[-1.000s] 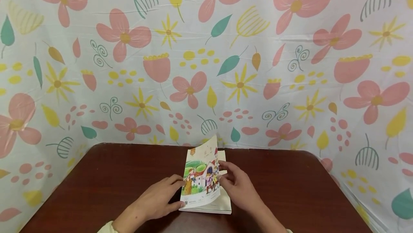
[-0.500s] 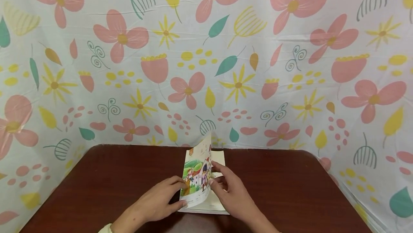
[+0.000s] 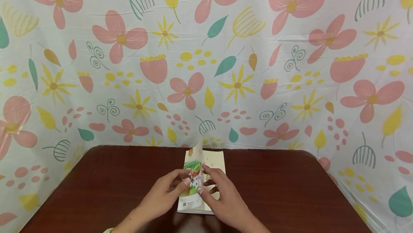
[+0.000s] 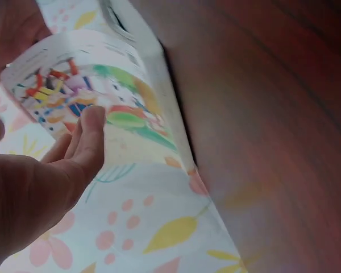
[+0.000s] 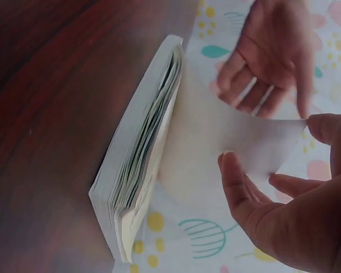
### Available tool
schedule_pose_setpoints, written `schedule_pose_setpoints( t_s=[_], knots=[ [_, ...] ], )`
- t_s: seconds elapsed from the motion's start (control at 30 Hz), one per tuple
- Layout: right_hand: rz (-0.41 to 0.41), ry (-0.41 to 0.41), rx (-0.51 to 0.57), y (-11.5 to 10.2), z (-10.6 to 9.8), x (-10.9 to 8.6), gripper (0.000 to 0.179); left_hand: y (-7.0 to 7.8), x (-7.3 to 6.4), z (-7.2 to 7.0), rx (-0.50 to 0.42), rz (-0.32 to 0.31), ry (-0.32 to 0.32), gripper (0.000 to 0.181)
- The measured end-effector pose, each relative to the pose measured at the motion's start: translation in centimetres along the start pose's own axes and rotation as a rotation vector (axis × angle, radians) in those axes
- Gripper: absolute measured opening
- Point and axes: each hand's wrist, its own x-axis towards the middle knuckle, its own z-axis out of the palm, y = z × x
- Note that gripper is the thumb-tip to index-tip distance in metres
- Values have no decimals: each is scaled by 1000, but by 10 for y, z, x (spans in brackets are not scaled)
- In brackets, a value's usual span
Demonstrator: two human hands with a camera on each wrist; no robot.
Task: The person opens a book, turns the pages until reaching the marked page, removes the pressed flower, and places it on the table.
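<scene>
A thick paperback book (image 3: 218,157) lies on the dark table, with its illustrated cover (image 3: 193,199) raised and curved toward the left. My right hand (image 3: 227,200) holds the free edge of this cover, thumb at the edge and fingertips on the pale inner side, as the right wrist view shows. On the other side, my left hand (image 3: 161,193) hovers by the picture side with its fingers loosely bent. Its fingertips (image 4: 94,116) overlap the cover in the left wrist view; whether they touch it I cannot tell. A cream page with print shows under the cover.
The reddish-brown table (image 3: 284,186) extends to both sides of the book. Behind it hangs a white cloth (image 3: 206,64) printed with pink flowers, yellow leaves and green leaves, meeting the table's back edge.
My right hand has moved left, swinging the cover further open and baring more of the page. My left hand has lifted off the cover's lower left corner and moved up beside it.
</scene>
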Motion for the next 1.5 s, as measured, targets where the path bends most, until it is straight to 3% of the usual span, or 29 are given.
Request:
schedule_pose_setpoints(
  t_s=[0.13, 0.37, 0.6, 0.8, 1.0, 1.33, 1.5],
  knots=[
    [16, -20, -37, 0, 5, -1, 59, 7, 3, 0, -111, -18, 20, 45],
    [-68, -74, -96, 0, 18, -1, 58, 17, 5, -6, -108, -43, 100, 47],
    [-140, -182, -102, -2, 26, -2, 63, 21, 5, -28, -40, -32, 204, 40],
    [-68, -295, -111, 1, 25, -3, 67, 20, 3, -52, -22, -61, 237, 46],
    [-83, -260, -248, 11, 13, -6, 60, 19, -6, -71, 112, -56, 268, 64],
    [-118, -236, -533, 33, -17, -8, 53, 2, -14, -83, 512, -11, 250, 60],
    [-121, -253, -584, 40, -25, -7, 58, -7, -15, -81, 609, -83, 188, 63]
  ],
)
